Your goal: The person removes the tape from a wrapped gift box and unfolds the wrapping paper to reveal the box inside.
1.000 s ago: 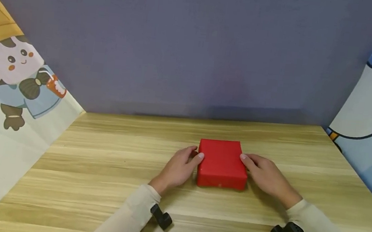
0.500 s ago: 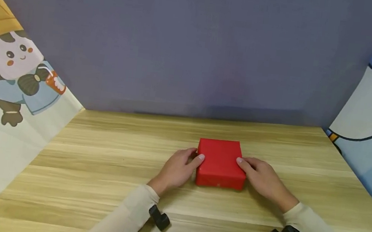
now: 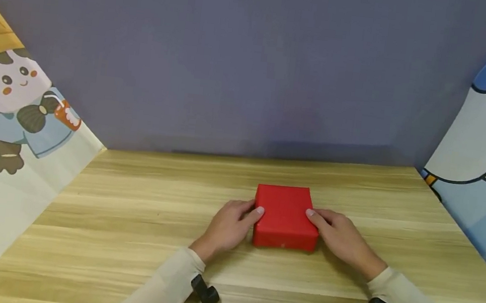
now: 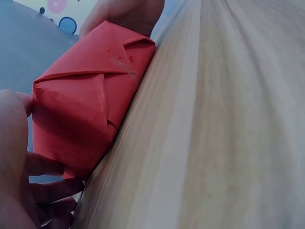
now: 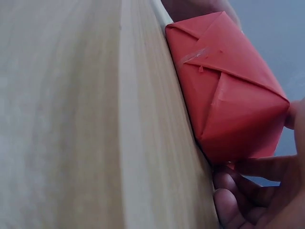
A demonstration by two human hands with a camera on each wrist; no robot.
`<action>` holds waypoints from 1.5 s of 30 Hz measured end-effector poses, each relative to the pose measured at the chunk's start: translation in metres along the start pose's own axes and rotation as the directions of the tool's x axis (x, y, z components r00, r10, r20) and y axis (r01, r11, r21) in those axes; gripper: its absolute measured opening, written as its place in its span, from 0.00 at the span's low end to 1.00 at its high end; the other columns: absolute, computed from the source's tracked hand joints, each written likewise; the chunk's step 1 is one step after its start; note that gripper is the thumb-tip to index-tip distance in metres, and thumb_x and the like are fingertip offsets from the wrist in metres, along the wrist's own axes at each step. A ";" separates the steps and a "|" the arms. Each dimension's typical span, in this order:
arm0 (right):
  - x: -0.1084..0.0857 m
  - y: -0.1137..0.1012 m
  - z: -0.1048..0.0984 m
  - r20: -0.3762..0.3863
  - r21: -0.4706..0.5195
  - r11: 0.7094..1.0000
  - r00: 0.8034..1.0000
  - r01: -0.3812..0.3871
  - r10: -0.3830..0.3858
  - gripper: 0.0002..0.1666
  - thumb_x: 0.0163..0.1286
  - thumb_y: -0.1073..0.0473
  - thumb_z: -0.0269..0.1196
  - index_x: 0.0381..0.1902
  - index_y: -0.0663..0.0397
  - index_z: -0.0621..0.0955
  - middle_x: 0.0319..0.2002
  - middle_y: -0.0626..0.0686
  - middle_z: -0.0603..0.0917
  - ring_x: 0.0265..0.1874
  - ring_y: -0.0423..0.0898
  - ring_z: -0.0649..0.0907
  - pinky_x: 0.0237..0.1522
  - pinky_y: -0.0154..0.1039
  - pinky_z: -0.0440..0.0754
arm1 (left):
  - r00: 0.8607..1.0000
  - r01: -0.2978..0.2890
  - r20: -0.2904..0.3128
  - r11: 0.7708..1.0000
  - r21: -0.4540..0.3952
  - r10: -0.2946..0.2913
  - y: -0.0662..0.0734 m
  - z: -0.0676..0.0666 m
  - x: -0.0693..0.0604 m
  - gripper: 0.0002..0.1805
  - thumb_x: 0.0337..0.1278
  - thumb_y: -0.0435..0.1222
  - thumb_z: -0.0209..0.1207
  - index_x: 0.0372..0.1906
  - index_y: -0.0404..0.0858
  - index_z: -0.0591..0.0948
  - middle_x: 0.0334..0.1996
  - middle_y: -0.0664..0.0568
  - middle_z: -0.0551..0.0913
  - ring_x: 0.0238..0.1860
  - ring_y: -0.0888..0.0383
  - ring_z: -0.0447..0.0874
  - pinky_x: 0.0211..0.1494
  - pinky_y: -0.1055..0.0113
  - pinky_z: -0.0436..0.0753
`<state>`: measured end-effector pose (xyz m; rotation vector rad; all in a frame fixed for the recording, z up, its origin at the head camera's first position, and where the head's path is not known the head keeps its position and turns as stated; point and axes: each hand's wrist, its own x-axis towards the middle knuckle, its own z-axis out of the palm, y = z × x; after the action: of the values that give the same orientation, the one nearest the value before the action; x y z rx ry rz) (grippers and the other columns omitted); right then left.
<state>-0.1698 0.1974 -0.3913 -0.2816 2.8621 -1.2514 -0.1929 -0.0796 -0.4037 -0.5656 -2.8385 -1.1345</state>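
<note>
Head view: left hand (image 3: pixel 226 225) and right hand (image 3: pixel 344 238), grip part-closed on the paper-wrapped red box (image 3: pixel 287 214), seemingly steady it on the worktop (image 3: pixel 126 228), lower right of centre; any move likely needs even pressure.

Red wrapped box (image 3: pixel 285 214) lies flat on the tabletop (image 3: pixel 128 213) — front folds (image 5: pixel 217 74) seemingly taped.

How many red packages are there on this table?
1: the red package lies on the wooden table, between the left hand and the right hand, which both touch it. No other is visible.
</note>
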 end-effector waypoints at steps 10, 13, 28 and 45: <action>-0.004 0.004 0.001 -0.009 0.098 0.993 0.998 -0.061 0.062 0.38 0.78 0.38 0.51 0.66 0.65 0.76 0.63 0.64 0.78 0.64 0.63 0.74 0.64 0.62 0.70 | 1.000 -0.008 0.022 0.994 -0.105 0.011 0.001 0.000 0.000 0.35 0.73 0.59 0.47 0.73 0.42 0.70 0.62 0.51 0.79 0.63 0.51 0.75 0.68 0.54 0.70; -0.002 0.004 0.004 -0.017 0.139 0.988 0.998 -0.062 0.065 0.38 0.78 0.38 0.51 0.67 0.66 0.74 0.64 0.65 0.76 0.65 0.62 0.74 0.65 0.61 0.69 | 1.000 -0.002 0.031 0.990 -0.138 0.006 0.000 -0.003 -0.001 0.36 0.73 0.60 0.47 0.75 0.44 0.67 0.66 0.53 0.76 0.66 0.52 0.73 0.69 0.55 0.70; -0.001 0.001 0.007 0.035 0.479 0.872 0.995 -0.102 0.097 0.35 0.77 0.47 0.59 0.69 0.67 0.70 0.56 0.65 0.81 0.44 0.46 0.85 0.43 0.41 0.86 | 0.993 0.114 0.027 0.924 -0.366 -0.112 -0.004 -0.006 -0.004 0.33 0.66 0.61 0.55 0.74 0.62 0.67 0.58 0.57 0.82 0.59 0.63 0.79 0.68 0.56 0.70; 0.000 0.004 0.006 0.023 0.618 0.780 0.994 -0.097 0.105 0.32 0.76 0.50 0.60 0.63 0.71 0.70 0.44 0.55 0.84 0.39 0.47 0.85 0.39 0.44 0.86 | 0.981 0.194 0.118 0.776 -0.599 -0.155 0.002 -0.006 -0.001 0.36 0.66 0.46 0.62 0.74 0.36 0.66 0.55 0.42 0.81 0.41 0.53 0.84 0.45 0.63 0.84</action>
<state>-0.1697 0.1955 -0.3982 -0.0986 2.2423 -2.0604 -0.1915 -0.0823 -0.3983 -0.3480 -2.5618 -2.1331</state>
